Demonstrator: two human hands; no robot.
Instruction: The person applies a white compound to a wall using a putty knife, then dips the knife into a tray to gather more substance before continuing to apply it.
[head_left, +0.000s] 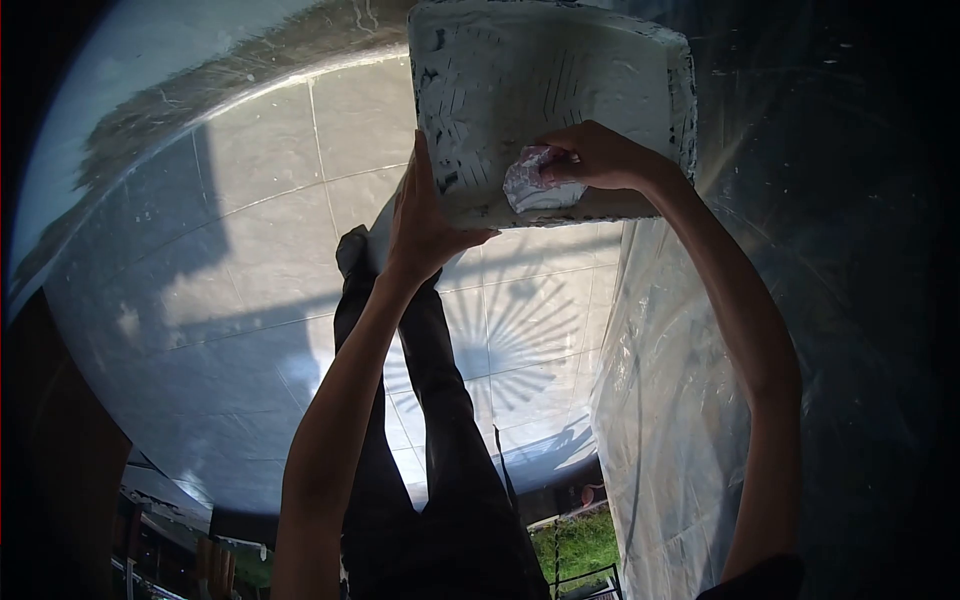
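Observation:
A shallow rectangular paint tray [600, 85], its inside coated in whitish paint with dark scratches and chipped edges, stands out at the top of the head view. My left hand [425, 220] grips its near left corner, with fingers along the left side and the thumb at the lower edge. Over the lower part of the tray, my right hand [610, 158] is closed on a crumpled whitish wad [535, 185], like a rag or plastic film. That wad overlaps the painted inside close to the lower rim.
Below lies a pale tiled floor [265, 220] with sunlight and a fan-shaped shadow. My dark-trousered legs [430, 350] stand on it. Clear plastic sheeting [660, 420] hangs along the right. Grass [585, 540] shows at the bottom beside a dark metal frame.

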